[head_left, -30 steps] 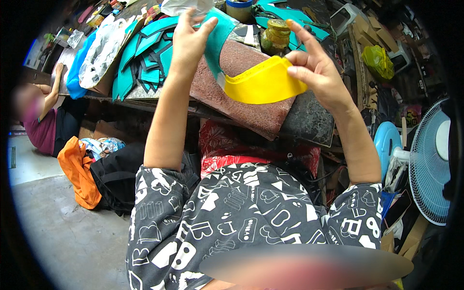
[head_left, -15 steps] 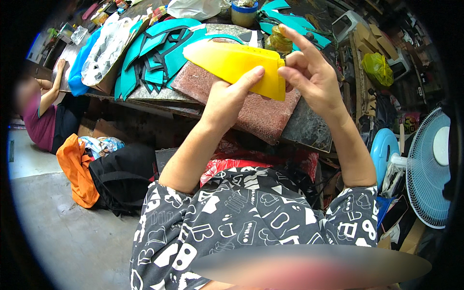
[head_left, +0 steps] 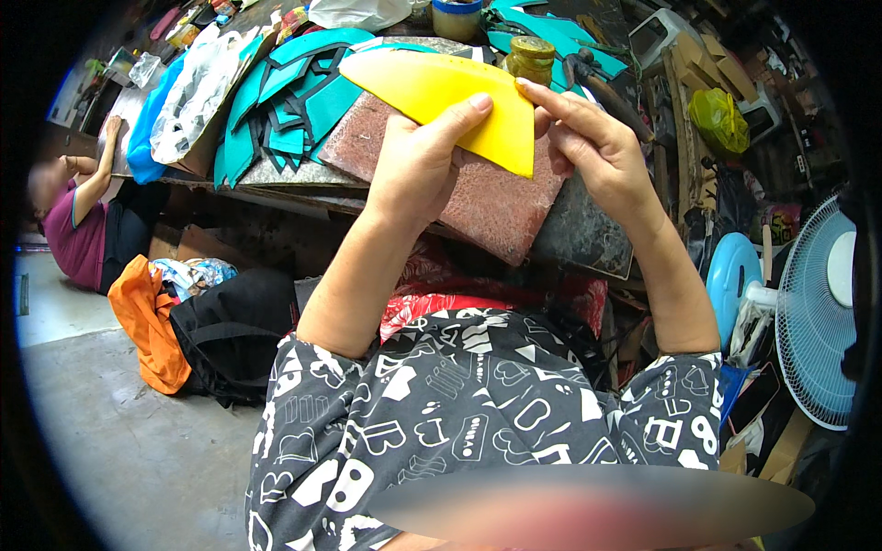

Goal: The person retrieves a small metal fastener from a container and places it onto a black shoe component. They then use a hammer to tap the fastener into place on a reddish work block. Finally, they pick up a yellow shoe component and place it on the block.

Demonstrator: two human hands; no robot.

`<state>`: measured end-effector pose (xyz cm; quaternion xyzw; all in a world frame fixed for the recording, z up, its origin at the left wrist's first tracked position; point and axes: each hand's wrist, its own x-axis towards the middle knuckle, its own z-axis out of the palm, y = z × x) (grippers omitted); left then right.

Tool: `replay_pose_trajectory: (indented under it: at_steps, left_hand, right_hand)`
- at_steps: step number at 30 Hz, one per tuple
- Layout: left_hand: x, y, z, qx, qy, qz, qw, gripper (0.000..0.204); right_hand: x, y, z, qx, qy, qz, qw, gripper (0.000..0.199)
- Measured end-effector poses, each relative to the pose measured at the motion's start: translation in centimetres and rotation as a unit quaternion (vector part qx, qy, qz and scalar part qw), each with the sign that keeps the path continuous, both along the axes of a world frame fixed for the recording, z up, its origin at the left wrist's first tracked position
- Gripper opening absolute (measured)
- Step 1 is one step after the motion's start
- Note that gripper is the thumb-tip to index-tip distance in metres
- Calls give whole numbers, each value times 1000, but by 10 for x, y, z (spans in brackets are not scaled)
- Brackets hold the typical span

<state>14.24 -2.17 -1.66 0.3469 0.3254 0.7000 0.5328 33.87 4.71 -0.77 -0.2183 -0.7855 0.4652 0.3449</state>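
My left hand [head_left: 418, 165] grips a yellow curved piece of sheet material [head_left: 441, 87] from below, its thumb pressed flat on the top face. The piece is held up over the near side of the workbench, with its rounded tip to the left and a straight edge at the right. At that straight edge, my right hand [head_left: 597, 147] pinches the upper corner between its fingers. Some of its fingertips are hidden behind the piece. Beneath both hands lies a worn reddish slab [head_left: 501, 216].
Turquoise cut pieces with black edges [head_left: 285, 101] are piled left of the slab. Behind it stand a jar with a yellowish lid [head_left: 530, 60] and a blue-rimmed tub [head_left: 457, 18]. A hammer-like tool [head_left: 602, 87] lies at right. A fan [head_left: 813, 312] stands right; another person [head_left: 83, 220] sits far left.
My right hand's raised index finger has come down onto the yellow piece's upper right corner. The narrow strip standing along the right edge no longer shows. The left hand still holds the piece.
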Motion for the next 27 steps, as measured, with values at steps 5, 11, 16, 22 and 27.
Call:
replay_pose_trajectory:
  at_steps: [5, 11, 16, 22, 27]
  left_hand:
    - [-2, 5, 1, -11, -2, 2, 1000, 28]
    - [-1, 10, 0, -29, -9, 24, 999, 26]
    - [-4, 12, 1, -38, -31, 26, 998, 25]
    - [-1, 8, 6, -13, -2, 8, 1000, 28]
    - [-8, -2, 15, 26, 80, 61, 995, 32]
  right_hand:
    - [0, -4, -1, 195, -8, -15, 981, 48]
    - [3, -13, -4, 353, -35, -31, 935, 47]
    - [9, -21, 1, 465, -103, -32, 878, 42]
    - [8, -7, 22, 394, 15, -97, 914, 47]
    - [-4, -6, 13, 379, -64, -37, 922, 58]
